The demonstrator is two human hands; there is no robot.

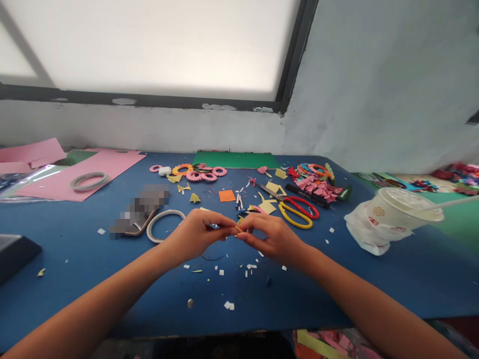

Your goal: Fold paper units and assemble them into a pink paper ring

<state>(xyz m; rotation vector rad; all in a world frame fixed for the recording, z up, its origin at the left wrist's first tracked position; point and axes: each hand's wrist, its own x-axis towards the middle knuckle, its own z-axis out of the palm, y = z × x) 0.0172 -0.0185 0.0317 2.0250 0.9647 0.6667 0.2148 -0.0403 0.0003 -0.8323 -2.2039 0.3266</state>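
My left hand (200, 233) and my right hand (273, 234) meet above the middle of the blue table. Both pinch a small yellow piece of paper (238, 228) between thumb and fingertips; most of it is hidden by the fingers. Just beyond my right hand lie scissors (297, 212) with red and yellow handles. An orange paper square (226, 195) rests behind the hands. Beside my left wrist is a roll of white tape (151, 232). Small white paper scraps (222, 272) are scattered on the near side.
A paper cup (391, 214) with a straw leans on the right. Folded paper pieces (318, 182) are heaped behind the scissors, near a black marker (307, 195). Pink sheets (86, 174) carry another tape roll (90, 181) on the left. A pixelated object (142, 212) lies left of centre.
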